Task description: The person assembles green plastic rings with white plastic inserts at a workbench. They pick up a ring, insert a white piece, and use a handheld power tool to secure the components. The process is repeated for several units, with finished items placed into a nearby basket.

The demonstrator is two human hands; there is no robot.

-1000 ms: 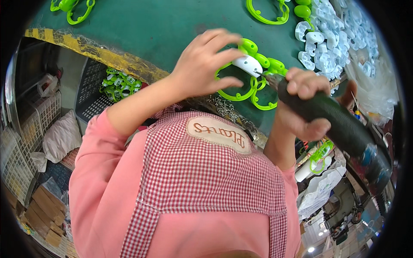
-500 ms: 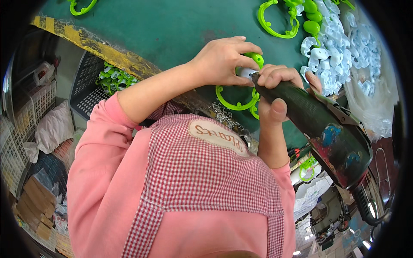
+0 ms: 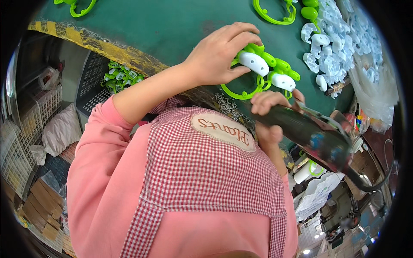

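Observation:
My left hand (image 3: 217, 56) is closed round a green plastic toy part with a white two-holed piece (image 3: 254, 63) on it, thumb along the lower edge. It rests at the near side of the table. In my right hand (image 3: 271, 109) is a dark corded electric screwdriver (image 3: 312, 135), blurred by motion and apart from the part; its tip cannot be made out. A green ring (image 3: 241, 95) hangs below the white piece. Just right lies another green part with a white two-holed piece (image 3: 283, 81). Loose silver screws (image 3: 227, 105) lie in a heap at the table's near edge.
Pale blue-white plastic pieces (image 3: 333, 56) are heaped at the right, by a clear plastic bag (image 3: 374, 96). Green rings (image 3: 275, 19) lie at the back. The green table (image 3: 163, 30) has a worn yellow-striped edge (image 3: 99, 45). A dark crate (image 3: 86, 81) with green parts stands left.
The screwdriver has come away from the white piece, down toward me with my right hand. My left hand keeps its hold, now slightly higher, and the two-holed face shows.

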